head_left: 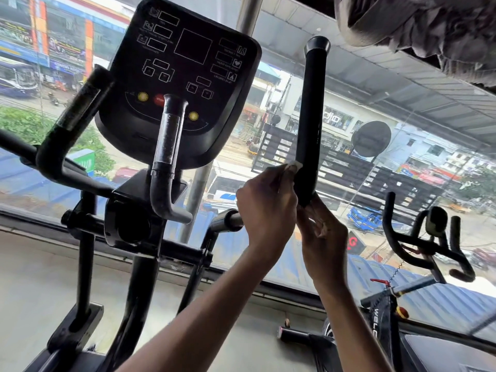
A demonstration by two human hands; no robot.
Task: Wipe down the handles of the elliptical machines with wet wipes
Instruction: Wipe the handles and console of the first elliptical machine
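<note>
A tall black elliptical handle (312, 108) rises right of centre, in front of a big window. My left hand (265, 208) pinches a small white wet wipe (293, 166) against the handle's left side, low on the grip. Just below it, my right hand (323, 237) curls round the base of the same handle. The wipe shows only as a small white edge past my fingertips.
The machine's black console (182, 76) stands centre left. A short inner grip (167, 154) sits below it and another handle (69, 135) lies at the left. An exercise bike's handlebars (429, 237) are at the right. The window runs behind everything.
</note>
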